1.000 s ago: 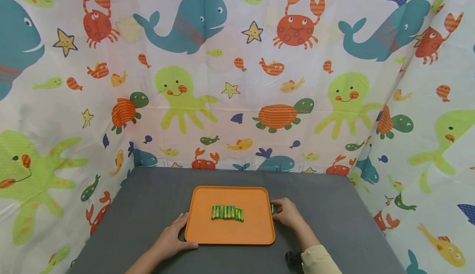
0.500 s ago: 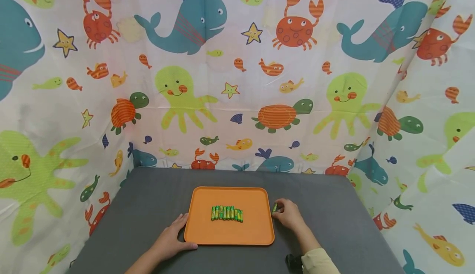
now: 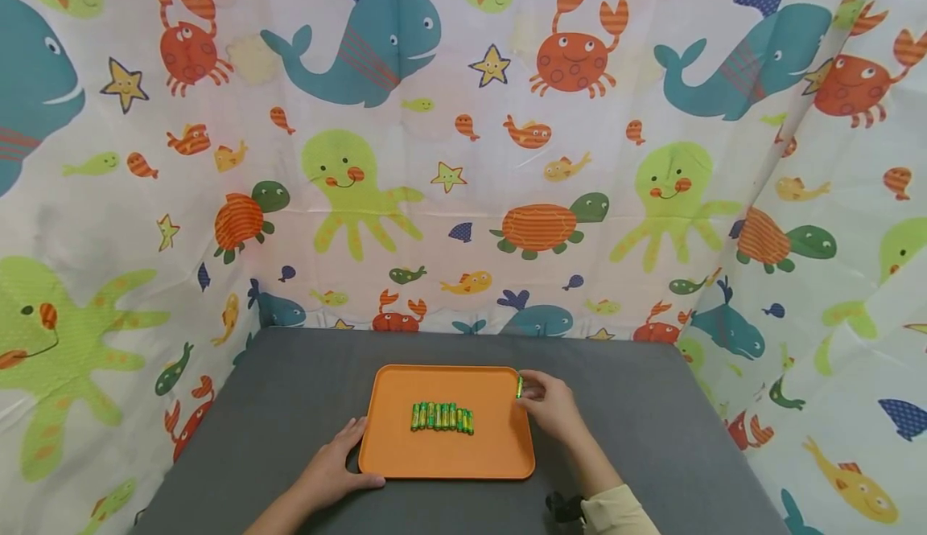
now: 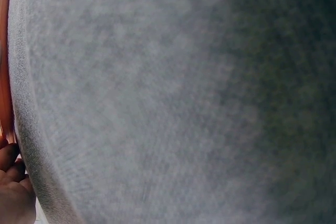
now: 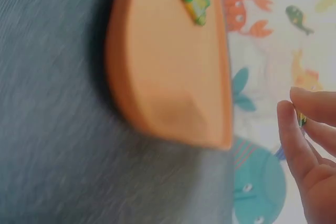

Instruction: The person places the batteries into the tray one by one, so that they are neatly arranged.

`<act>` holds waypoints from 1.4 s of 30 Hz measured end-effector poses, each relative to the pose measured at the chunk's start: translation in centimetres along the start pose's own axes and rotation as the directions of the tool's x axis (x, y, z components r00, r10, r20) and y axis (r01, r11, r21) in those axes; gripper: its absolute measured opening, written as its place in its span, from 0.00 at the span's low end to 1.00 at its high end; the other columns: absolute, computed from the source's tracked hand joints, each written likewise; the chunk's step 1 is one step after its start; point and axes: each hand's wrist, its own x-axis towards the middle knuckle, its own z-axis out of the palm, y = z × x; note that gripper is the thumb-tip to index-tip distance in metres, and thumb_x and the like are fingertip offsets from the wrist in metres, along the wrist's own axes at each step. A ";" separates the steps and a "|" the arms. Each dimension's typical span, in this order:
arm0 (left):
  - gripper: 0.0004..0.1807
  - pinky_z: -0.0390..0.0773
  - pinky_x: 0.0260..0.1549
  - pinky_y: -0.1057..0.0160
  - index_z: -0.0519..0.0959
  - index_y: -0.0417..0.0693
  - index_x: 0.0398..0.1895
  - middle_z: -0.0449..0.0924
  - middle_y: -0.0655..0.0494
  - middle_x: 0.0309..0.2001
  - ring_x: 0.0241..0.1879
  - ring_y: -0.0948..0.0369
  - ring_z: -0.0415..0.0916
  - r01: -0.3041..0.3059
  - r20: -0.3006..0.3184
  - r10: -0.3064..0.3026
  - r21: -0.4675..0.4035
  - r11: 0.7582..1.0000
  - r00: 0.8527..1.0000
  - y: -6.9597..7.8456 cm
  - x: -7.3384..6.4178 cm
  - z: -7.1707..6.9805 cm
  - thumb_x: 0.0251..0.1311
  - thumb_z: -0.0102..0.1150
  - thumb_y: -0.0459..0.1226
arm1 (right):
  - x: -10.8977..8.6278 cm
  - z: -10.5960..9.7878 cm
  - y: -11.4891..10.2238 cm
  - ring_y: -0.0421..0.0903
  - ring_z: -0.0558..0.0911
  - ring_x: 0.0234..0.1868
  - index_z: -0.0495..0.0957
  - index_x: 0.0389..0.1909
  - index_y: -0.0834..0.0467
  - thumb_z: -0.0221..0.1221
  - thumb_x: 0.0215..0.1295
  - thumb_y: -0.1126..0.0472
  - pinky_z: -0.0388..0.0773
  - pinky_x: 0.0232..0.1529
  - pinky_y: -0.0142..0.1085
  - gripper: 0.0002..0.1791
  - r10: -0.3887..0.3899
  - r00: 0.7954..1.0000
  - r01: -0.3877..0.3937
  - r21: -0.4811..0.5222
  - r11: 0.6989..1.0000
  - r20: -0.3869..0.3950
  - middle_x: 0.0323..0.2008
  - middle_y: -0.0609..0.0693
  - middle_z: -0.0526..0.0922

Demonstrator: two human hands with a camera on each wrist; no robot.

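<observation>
In the head view, an orange tray [image 3: 496,446] holds a row of green and yellow batteries [image 3: 442,417], side by side. The ones at the row's right end look shorter. My right hand [image 3: 550,408] is over the tray's far right corner, pinching another green battery [image 3: 519,387] upright between thumb and fingertips. In the right wrist view this battery [image 5: 301,118] is mostly hidden behind the fingers. My left hand [image 3: 336,461] rests against the tray's left side, fingers along the edge and thumb at the near left corner. Only some of its fingers [image 4: 10,161] show in the left wrist view, beside the orange rim.
A dark grey cloth [image 3: 319,374] covers the table beneath the tray. A curtain [image 3: 449,261] printed with sea animals stands behind and along both sides. Near my right sleeve [image 3: 615,511] is a small black object [image 3: 563,508] at the wrist.
My right hand has lifted the battery from beside the tray's right edge and carried it up and left over the far right corner. The left hand and the battery row stay put.
</observation>
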 end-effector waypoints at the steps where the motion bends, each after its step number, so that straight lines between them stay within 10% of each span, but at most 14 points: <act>1: 0.65 0.54 0.64 0.25 0.58 0.47 0.80 0.58 0.44 0.78 0.78 0.43 0.52 0.000 0.000 0.000 -0.002 1.000 1.000 0.0 0.0 0.0 0.39 0.76 0.66 | -0.1 0.1 -0.4 0.49 0.87 0.43 0.80 0.61 0.61 0.70 0.59 0.69 0.85 0.40 0.41 0.26 -0.013 1.000 0.012 0.005 1.000 0.007 0.47 0.55 0.87; 24: 0.65 0.56 0.64 0.26 0.58 0.47 0.80 0.57 0.43 0.78 0.77 0.42 0.53 -0.010 0.004 0.010 -0.010 1.000 1.000 0.4 -0.4 -0.4 0.40 0.76 0.64 | -0.8 6.2 -0.5 0.50 0.84 0.39 0.81 0.56 0.66 0.62 0.55 0.78 0.81 0.33 0.40 0.25 -0.077 0.959 0.095 -0.053 0.994 0.273 0.42 0.58 0.84; 42: 0.65 0.58 0.62 0.26 0.57 0.47 0.80 0.57 0.41 0.78 0.77 0.40 0.53 -0.047 -0.003 0.047 -0.011 0.999 0.999 0.3 -0.1 -0.4 0.41 0.76 0.64 | -1.7 6.4 -0.6 0.49 0.83 0.37 0.76 0.63 0.65 0.71 0.56 0.71 0.78 0.30 0.38 0.31 -0.085 0.958 0.099 -0.037 0.994 0.273 0.48 0.62 0.82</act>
